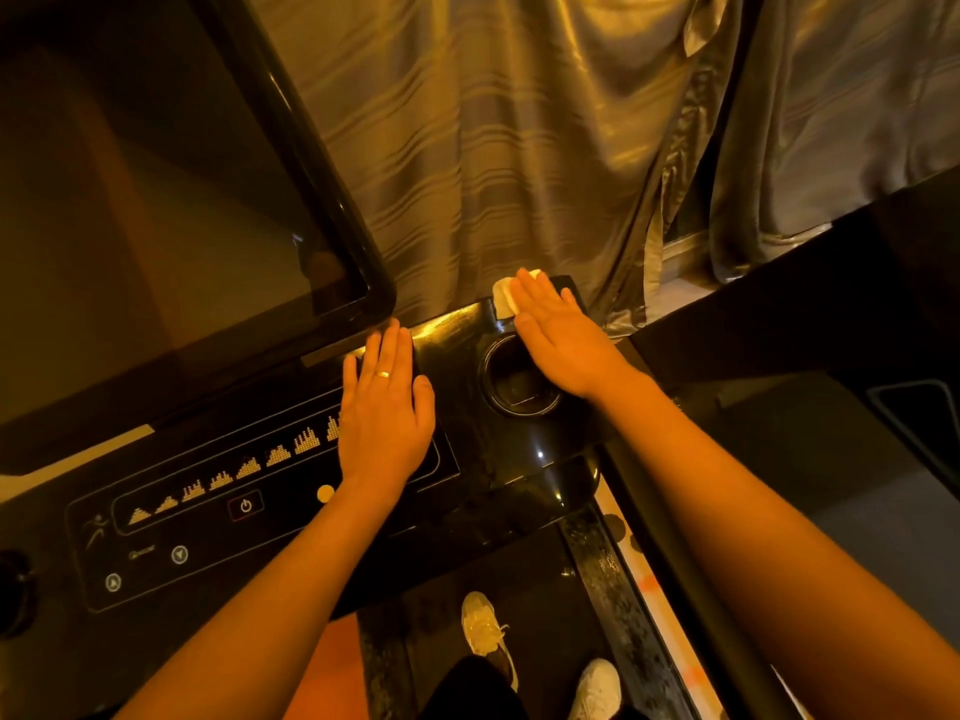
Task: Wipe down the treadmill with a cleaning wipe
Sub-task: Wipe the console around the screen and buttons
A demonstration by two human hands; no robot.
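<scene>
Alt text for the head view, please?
The right hand presses a white cleaning wipe flat onto the glossy black treadmill console beyond its round cup holder. The left hand rests flat on the control panel.

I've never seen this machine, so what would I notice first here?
Two bare hands lie flat on the black console: the right hand presses a white wipe at the far corner past the round cup holder, the left hand rests on the button panel. A big dark screen fills the upper left.
</scene>
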